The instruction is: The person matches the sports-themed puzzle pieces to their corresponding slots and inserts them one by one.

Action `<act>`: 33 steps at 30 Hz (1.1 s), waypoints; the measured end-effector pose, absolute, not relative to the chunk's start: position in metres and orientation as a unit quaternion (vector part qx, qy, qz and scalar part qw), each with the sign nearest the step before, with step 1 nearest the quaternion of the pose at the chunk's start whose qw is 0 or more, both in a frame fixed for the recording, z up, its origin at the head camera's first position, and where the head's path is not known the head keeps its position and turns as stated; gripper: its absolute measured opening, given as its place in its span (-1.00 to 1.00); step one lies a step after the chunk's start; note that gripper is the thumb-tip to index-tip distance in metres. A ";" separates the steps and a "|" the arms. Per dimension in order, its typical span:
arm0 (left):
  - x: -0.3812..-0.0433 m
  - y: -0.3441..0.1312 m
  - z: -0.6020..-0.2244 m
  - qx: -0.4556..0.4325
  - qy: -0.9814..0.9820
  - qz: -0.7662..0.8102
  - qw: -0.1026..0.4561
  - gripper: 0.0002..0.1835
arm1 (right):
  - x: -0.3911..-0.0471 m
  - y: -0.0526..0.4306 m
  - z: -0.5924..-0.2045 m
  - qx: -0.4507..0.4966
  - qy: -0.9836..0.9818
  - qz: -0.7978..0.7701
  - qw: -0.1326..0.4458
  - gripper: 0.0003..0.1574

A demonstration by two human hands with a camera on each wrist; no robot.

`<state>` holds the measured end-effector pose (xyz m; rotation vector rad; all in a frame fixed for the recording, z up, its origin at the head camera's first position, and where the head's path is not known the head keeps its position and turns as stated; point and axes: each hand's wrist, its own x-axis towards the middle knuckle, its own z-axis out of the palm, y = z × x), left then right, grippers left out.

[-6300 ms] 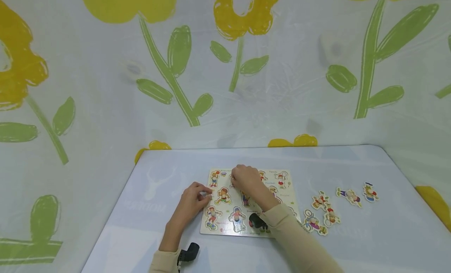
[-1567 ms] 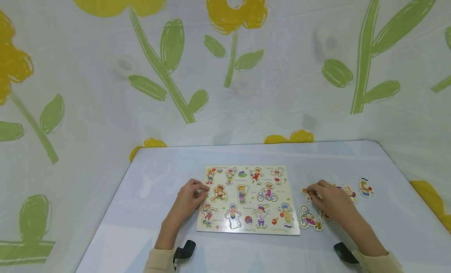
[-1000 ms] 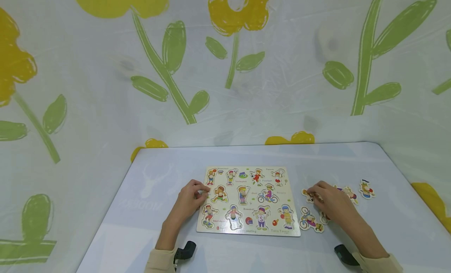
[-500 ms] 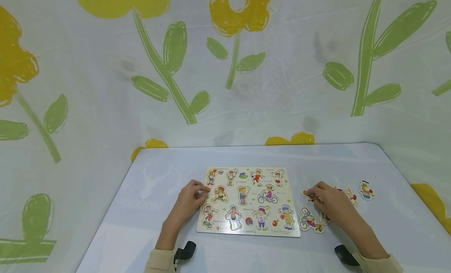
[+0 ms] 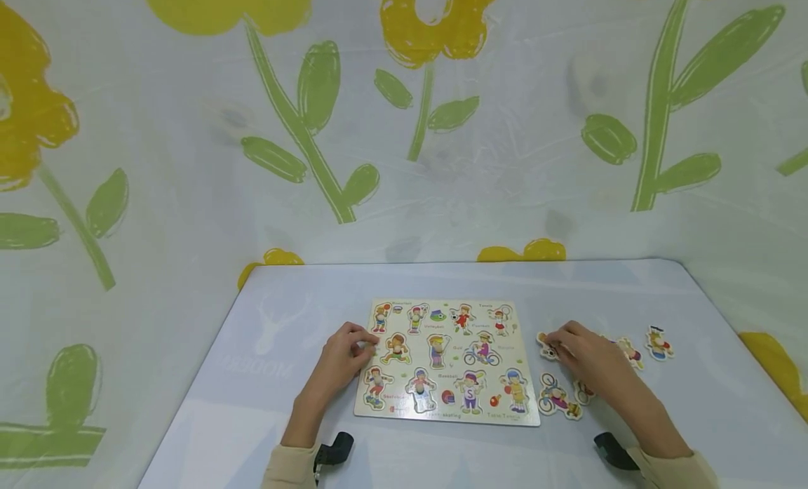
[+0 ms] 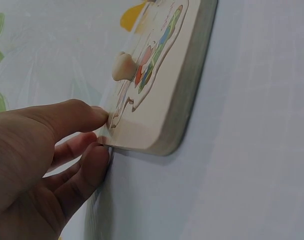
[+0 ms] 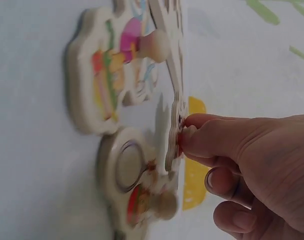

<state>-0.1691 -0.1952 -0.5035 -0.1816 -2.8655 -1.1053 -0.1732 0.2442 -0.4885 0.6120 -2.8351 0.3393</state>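
On the table lies a pale wooden knob puzzle board [image 5: 413, 368] with sports figures. My left hand [image 5: 341, 356] pinches its left edge, the thumb [image 6: 86, 116] on the upper face and fingertips at the edge below. Right of the board, my right hand [image 5: 590, 356] pinches a small figure puzzle piece [image 5: 546, 349] with a ball on it. In the right wrist view this piece [image 7: 173, 140] stands tilted, seemingly off the table, between thumb and finger; its knob is hidden.
A bicycle figure piece [image 5: 555, 398] lies by the board's right edge, and a racket piece [image 7: 129, 165] beside it is partly hidden by my hand. Farther right lie two more pieces, one at the far end [image 5: 659, 343]. A flowered curtain [image 5: 536, 159] stands behind the table [image 5: 303, 292].
My right hand has gone from above the board to the loose pieces on the right. Just now it has shifted the pinched piece slightly left. My left hand stays at the board's edge.
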 end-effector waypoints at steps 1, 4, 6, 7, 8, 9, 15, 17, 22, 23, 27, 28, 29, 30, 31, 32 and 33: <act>-0.169 -0.195 -0.503 -0.061 -0.931 -0.358 0.033 -0.85 | -0.174 0.242 -0.487 0.209 -0.965 0.116 0.112 -0.76; -0.169 -0.195 -0.503 -0.064 -0.932 -0.356 0.036 -0.85 | -0.178 0.234 -0.483 0.213 -0.963 0.122 0.113 -0.78; -0.168 -0.195 -0.503 -0.065 -0.932 -0.354 0.041 -0.86 | -0.182 0.226 -0.480 0.217 -0.962 0.125 0.110 -0.79; -0.168 -0.195 -0.503 -0.065 -0.932 -0.354 0.043 -0.86 | -0.184 0.222 -0.479 0.220 -0.961 0.125 0.110 -0.79; -0.168 -0.195 -0.503 -0.063 -0.932 -0.354 0.042 -0.86 | -0.187 0.218 -0.477 0.223 -0.960 0.127 0.108 -0.80; -0.168 -0.195 -0.503 -0.062 -0.932 -0.354 0.042 -0.86 | -0.189 0.213 -0.477 0.225 -0.960 0.128 0.107 -0.80; -0.168 -0.195 -0.503 -0.063 -0.933 -0.352 0.040 -0.86 | -0.204 0.187 -0.476 0.229 -0.961 0.133 0.085 -0.80; -0.168 -0.195 -0.503 -0.066 -0.932 -0.353 0.043 -0.87 | -0.208 0.179 -0.476 0.227 -0.961 0.137 0.074 -0.78; -0.167 -0.195 -0.501 -0.066 -0.930 -0.358 0.041 -0.86 | -0.214 0.159 -0.473 0.233 -0.960 0.141 0.058 -0.78; -0.167 -0.195 -0.501 -0.066 -0.931 -0.356 0.041 -0.86 | -0.215 0.155 -0.472 0.237 -0.960 0.141 0.057 -0.79; -0.167 -0.195 -0.501 -0.065 -0.933 -0.350 0.048 -0.87 | -0.221 0.139 -0.468 0.244 -0.958 0.142 0.050 -0.85; -0.167 -0.195 -0.501 -0.064 -0.933 -0.350 0.048 -0.87 | -0.223 0.136 -0.467 0.243 -0.958 0.142 0.046 -0.86; -0.167 -0.195 -0.501 -0.064 -0.933 -0.350 0.048 -0.87 | -0.225 0.132 -0.467 0.242 -0.959 0.139 0.043 -0.86; -0.167 -0.195 -0.501 -0.064 -0.933 -0.351 0.046 -0.87 | -0.226 0.129 -0.466 0.240 -0.960 0.136 0.041 -0.87; -0.167 -0.195 -0.500 -0.063 -0.932 -0.354 0.044 -0.87 | -0.228 0.127 -0.466 0.239 -0.961 0.133 0.040 -0.87; -0.167 -0.194 -0.500 -0.063 -0.931 -0.356 0.042 -0.87 | -0.229 0.124 -0.467 0.239 -0.962 0.129 0.039 -0.87; -0.167 -0.194 -0.499 -0.064 -0.931 -0.357 0.042 -0.87 | -0.230 0.122 -0.467 0.238 -0.962 0.126 0.038 -0.86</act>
